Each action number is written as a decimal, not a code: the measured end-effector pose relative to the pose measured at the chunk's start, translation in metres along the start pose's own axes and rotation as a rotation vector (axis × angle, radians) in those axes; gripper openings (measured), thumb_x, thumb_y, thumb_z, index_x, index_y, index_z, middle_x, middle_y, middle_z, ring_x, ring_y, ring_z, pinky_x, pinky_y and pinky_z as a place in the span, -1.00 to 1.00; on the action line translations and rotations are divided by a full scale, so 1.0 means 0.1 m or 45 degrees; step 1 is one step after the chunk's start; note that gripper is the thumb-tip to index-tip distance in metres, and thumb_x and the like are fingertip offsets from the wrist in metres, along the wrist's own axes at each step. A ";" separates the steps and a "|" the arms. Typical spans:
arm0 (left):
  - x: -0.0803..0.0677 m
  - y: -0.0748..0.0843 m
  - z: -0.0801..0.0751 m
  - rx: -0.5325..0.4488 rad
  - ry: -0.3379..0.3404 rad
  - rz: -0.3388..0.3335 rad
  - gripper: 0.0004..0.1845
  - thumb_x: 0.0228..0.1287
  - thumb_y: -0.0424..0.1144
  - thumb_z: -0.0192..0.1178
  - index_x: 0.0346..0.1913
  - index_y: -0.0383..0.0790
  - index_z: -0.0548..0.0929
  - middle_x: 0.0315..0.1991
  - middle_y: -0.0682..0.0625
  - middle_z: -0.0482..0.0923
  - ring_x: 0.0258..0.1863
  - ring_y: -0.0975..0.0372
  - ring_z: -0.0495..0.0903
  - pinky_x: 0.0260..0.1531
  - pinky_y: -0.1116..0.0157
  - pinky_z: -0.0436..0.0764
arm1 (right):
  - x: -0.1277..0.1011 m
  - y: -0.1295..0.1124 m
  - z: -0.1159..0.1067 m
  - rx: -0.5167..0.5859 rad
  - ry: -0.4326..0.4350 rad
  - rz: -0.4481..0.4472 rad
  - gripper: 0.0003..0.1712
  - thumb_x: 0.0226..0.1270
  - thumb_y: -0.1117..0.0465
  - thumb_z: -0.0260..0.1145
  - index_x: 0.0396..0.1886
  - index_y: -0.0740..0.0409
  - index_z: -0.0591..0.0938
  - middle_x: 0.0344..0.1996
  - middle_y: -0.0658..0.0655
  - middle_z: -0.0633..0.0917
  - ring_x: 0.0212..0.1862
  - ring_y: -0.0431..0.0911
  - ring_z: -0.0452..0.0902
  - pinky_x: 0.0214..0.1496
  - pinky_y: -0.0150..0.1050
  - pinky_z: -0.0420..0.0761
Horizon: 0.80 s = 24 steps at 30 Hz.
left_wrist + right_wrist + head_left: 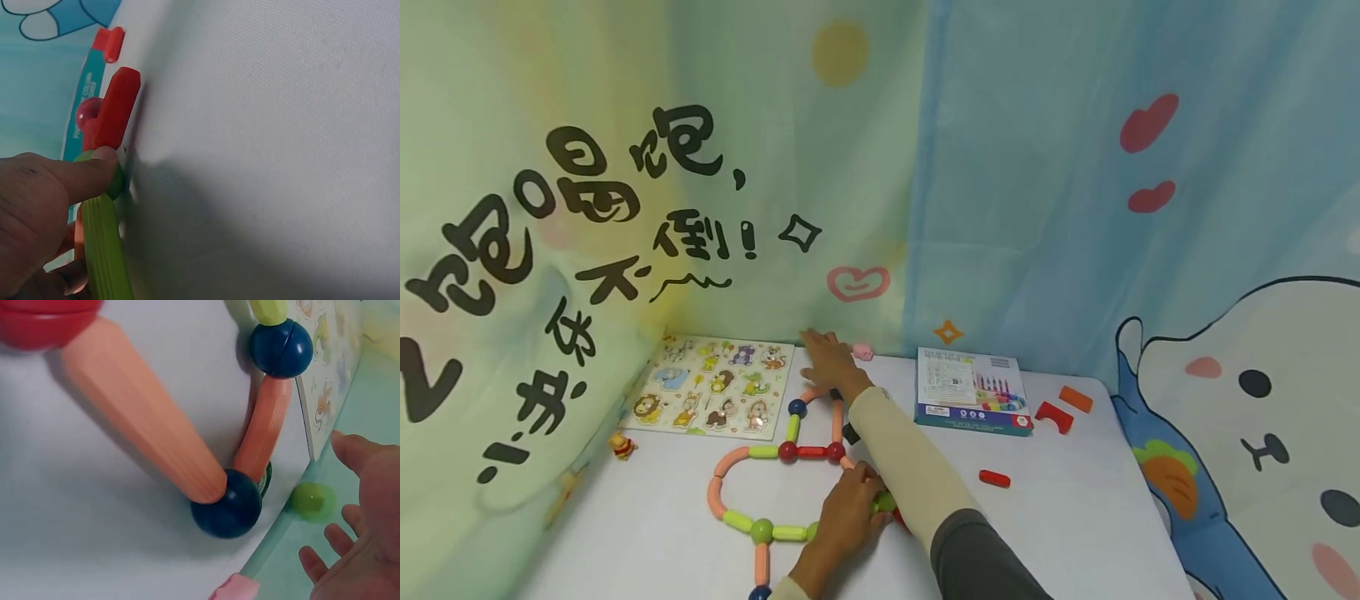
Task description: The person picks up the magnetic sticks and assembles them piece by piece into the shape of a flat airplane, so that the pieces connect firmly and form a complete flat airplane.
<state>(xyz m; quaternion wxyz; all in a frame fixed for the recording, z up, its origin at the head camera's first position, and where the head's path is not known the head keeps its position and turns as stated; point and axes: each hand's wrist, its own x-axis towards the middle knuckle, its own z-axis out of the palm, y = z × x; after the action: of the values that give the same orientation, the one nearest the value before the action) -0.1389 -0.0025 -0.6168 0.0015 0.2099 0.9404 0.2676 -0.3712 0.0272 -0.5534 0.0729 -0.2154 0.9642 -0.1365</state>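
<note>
- At the near edge of the white table (1075, 500), the left hand (844, 521) rests on a chain of magnetic rods and balls; its thumb (81, 175) and fingers pinch a green rod (103, 244) where that rod meets a red rod (115, 109).
- In the left wrist view, the green rod's long axis runs up from the palm, and the red rod continues it, pointing away toward the blue box (972, 390).
- The chain (775, 467) forms a closed loop of pink, green and red pieces lying flat, with a second loop rising from it toward the back.
- At the far loop, a straight pink rod (144, 412) and a curved orange rod (265, 428) meet at a dark blue ball (228, 506).
- The right hand (829, 360) lies past that ball, fingers spread and relaxed, holding nothing; a green ball (312, 501) sits just beside its fingers.
- A loose red rod (994, 478) lies apart on the table.
- The blue box lies shut and flat, its contents unseen; two red-orange blocks (1063, 408) sit beside it.
- An animal puzzle board (715, 385) lies at the far left, its recesses filled with animal pieces.
- Printed curtains (1037, 208) enclose the table.
</note>
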 end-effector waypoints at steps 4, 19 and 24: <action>-0.05 0.03 0.06 -0.007 -0.033 -0.026 -0.55 0.15 -0.04 0.62 0.05 -0.15 0.79 0.01 0.02 0.55 -0.12 0.24 0.51 -0.13 0.29 0.61 | -0.04 0.03 0.11 -0.025 -0.036 0.023 -0.14 0.57 0.02 0.34 0.72 -0.06 0.19 0.67 0.00 0.31 0.60 0.05 0.26 0.53 0.02 0.42; -0.07 0.02 0.06 -0.026 0.030 0.009 -0.55 0.12 -0.09 0.63 0.06 -0.10 0.77 -0.01 0.03 0.53 -0.13 0.24 0.50 -0.17 0.29 0.58 | -0.17 0.14 0.23 0.073 0.168 -0.048 -0.56 0.51 0.15 0.40 0.33 0.04 0.68 0.22 0.11 0.74 0.24 0.05 0.61 0.28 -0.08 0.60; -0.03 -0.01 0.03 0.041 0.057 0.025 -0.56 0.11 -0.09 0.64 0.03 -0.13 0.78 0.02 0.00 0.57 -0.08 0.19 0.55 -0.11 0.23 0.62 | -0.15 0.10 0.21 0.093 0.189 -0.045 -0.71 0.43 0.23 0.42 0.11 0.04 0.75 -0.05 0.07 0.78 0.00 -0.04 0.62 0.14 -0.12 0.61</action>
<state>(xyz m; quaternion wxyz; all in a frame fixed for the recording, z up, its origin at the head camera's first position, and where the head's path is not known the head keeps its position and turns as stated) -0.1362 -0.0027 -0.6205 -0.0257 0.2133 0.9422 0.2572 -0.3579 0.0376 -0.5749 0.0068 -0.2189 0.9574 -0.1882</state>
